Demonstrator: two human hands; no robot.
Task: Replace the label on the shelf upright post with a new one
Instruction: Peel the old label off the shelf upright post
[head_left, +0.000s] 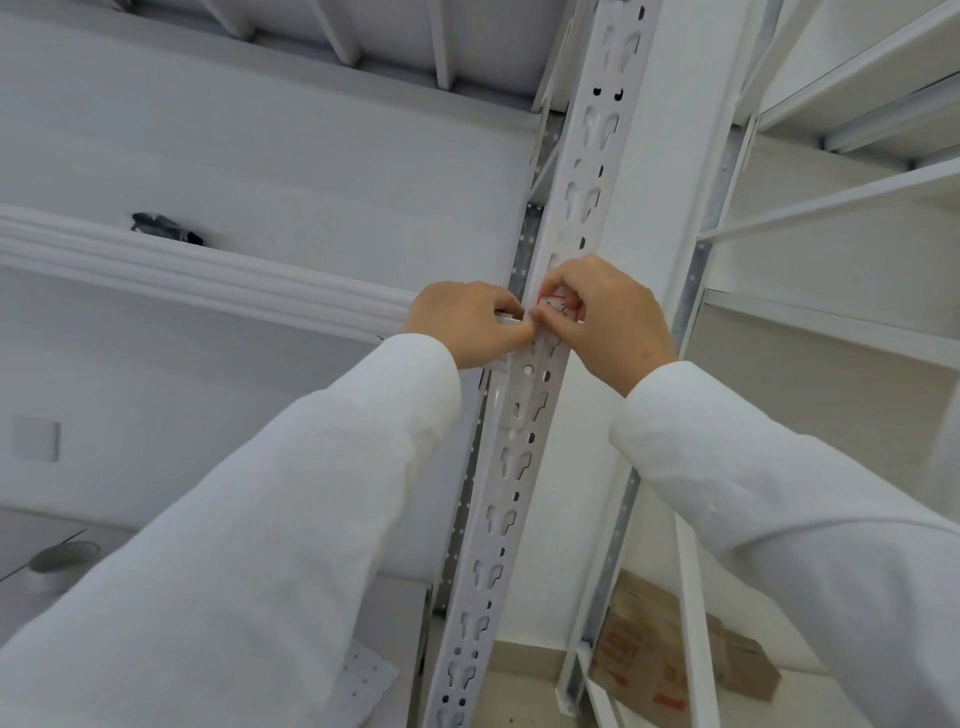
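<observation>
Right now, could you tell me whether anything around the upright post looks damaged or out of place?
Nothing looks damaged. The white slotted upright post is intact, and both hands are pinching the red-bordered label on it. The only stray item is a dark bundle lying on the ledge to the left.

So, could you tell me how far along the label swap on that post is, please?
Nothing looks finished. In hand: both hands, left and right, work a small red-bordered white label on the white slotted steel upright post. Whether it is old or new is unclear, so the remainder is too.
</observation>
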